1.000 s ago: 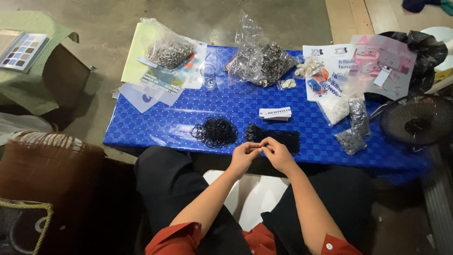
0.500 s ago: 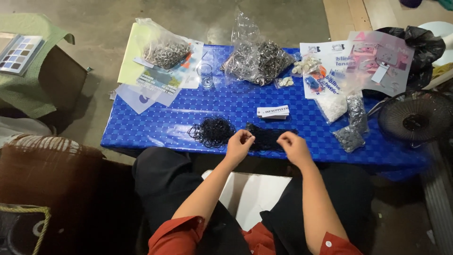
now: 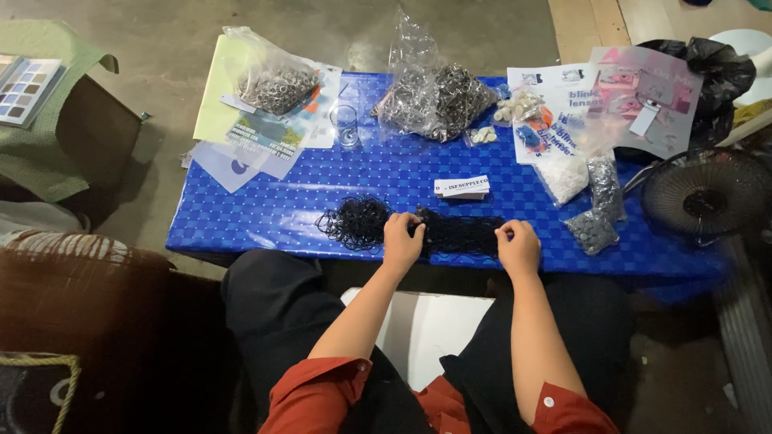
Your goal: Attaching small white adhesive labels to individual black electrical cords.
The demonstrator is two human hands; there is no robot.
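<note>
Both hands have moved apart from their earlier meeting point — left hand (image 3: 401,239) at nine o'clock, right hand (image 3: 519,245) at three, fingers curled onto the black cord bundle (image 3: 458,233), stretching it.

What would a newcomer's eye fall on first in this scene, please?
Probably the bright blue table cover, low in front of the seated person. Next, the left hand and right hand resting on a tangle of black cords at its near edge. Clear bags of metal rings sit along the far side.
</note>
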